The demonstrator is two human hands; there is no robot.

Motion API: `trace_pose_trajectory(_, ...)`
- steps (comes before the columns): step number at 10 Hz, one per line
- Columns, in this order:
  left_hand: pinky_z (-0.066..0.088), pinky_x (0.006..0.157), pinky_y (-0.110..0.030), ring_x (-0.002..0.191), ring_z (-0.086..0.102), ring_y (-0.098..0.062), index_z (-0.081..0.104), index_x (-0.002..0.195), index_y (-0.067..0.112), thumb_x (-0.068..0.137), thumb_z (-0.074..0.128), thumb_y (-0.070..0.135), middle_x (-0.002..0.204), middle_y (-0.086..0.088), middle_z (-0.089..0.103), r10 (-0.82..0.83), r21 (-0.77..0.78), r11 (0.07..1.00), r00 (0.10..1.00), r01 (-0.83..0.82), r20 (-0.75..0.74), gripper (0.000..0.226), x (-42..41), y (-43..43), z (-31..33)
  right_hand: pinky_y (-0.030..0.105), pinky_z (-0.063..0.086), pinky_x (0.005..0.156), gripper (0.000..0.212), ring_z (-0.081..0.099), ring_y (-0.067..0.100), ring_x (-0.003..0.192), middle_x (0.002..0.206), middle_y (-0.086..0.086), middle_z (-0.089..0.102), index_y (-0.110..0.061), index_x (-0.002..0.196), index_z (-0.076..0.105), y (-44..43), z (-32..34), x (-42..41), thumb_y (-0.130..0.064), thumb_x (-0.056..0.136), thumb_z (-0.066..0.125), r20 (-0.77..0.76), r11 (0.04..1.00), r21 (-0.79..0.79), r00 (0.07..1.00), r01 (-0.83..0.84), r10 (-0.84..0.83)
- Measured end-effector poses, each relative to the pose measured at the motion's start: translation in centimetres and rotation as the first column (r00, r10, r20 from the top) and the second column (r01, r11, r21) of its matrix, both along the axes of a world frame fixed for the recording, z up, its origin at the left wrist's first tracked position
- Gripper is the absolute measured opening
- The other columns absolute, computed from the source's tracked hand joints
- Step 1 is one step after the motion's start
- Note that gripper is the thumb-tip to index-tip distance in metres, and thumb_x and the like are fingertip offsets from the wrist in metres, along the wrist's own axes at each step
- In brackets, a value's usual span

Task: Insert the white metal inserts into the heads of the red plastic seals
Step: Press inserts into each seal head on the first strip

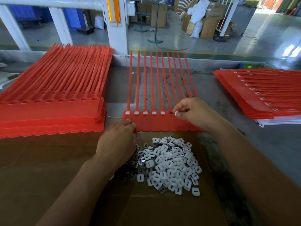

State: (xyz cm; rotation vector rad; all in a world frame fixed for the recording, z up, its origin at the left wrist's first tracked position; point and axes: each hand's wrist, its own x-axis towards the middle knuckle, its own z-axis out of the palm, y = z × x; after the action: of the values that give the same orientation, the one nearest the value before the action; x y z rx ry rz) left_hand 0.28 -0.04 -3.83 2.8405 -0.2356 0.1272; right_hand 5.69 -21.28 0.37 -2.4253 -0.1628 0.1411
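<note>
Pinching one white insert (176, 113) between thumb and fingertips, the right hand (193, 111) holds it just beside the sixth head (171, 112) of the red strip (156, 123). The strip lies mid-counter (211, 98) with its tails running to the far edge. The five filled heads (145, 113) to the left already show white, the sixth is a bare hole, and the heads further right are hidden under the hand. The left hand (118, 141) lays its fingers on the strip's near-left corner, seemingly to pin it flat. Whether it keeps spare inserts beneath the palm cannot be told. The pile (172, 162) of loose inserts sits on cardboard (48, 160) by the near edge, just behind that hand. A left stack (53, 101) with open heads lies toward the left edge, and a right stack (263, 97) with white in its heads lies toward the right edge. The step in hand appears to be seating the sixth insert, roughly halfway along this strip. The next move likely calls for squaring the insert over the hole and pressing it down until flush, while the left hand keeps the strip from sliding. A tilted insert could jam or pop out.
</note>
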Motion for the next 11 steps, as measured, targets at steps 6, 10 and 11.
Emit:
trace_pose_trajectory(6,0.037,0.099,-0.031,0.122,0.046,-0.018,0.056,0.123,0.016,0.093,0.041,0.02,0.136,0.0,0.048,0.021,-0.005,1.0,1.0,-0.021,0.019,0.034,-0.1,-0.2,0.2,0.023,0.039,0.072,0.012,0.054,0.009,0.085,0.081,-0.009,0.058,-0.024,0.078,0.065,0.7,-2.7,2.9,-0.015,0.086,0.064,0.006,0.992,0.046,0.993,0.121,-0.121)
trace_pose_trajectory(10,0.037,0.099,-0.03,0.121,0.046,-0.017,0.056,0.123,0.016,0.092,0.042,0.02,0.135,0.001,0.048,0.02,-0.013,1.0,1.0,-0.02,0.018,0.034,-0.2,-0.1,0.2,0.029,0.05,0.085,0.011,0.061,0.009,0.085,0.093,0.001,0.071,-0.015,0.088,0.074,0.8,-3.3,3.0,-0.011,0.077,0.073,0.101,0.98,0.095,0.978,0.174,-0.183)
trace_pose_trajectory(11,0.037,0.099,-0.03,0.121,0.046,-0.018,0.056,0.123,0.016,0.092,0.042,0.02,0.135,0.001,0.049,0.017,-0.013,1.0,1.0,-0.017,0.014,0.034,-0.1,-0.1,0.2,0.029,0.049,0.089,0.011,0.062,0.009,0.088,0.095,0.002,0.072,-0.017,0.081,0.074,0.9,-3.2,3.2,-0.01,0.074,0.075,0.066,0.972,0.123,0.976,0.199,-0.208)
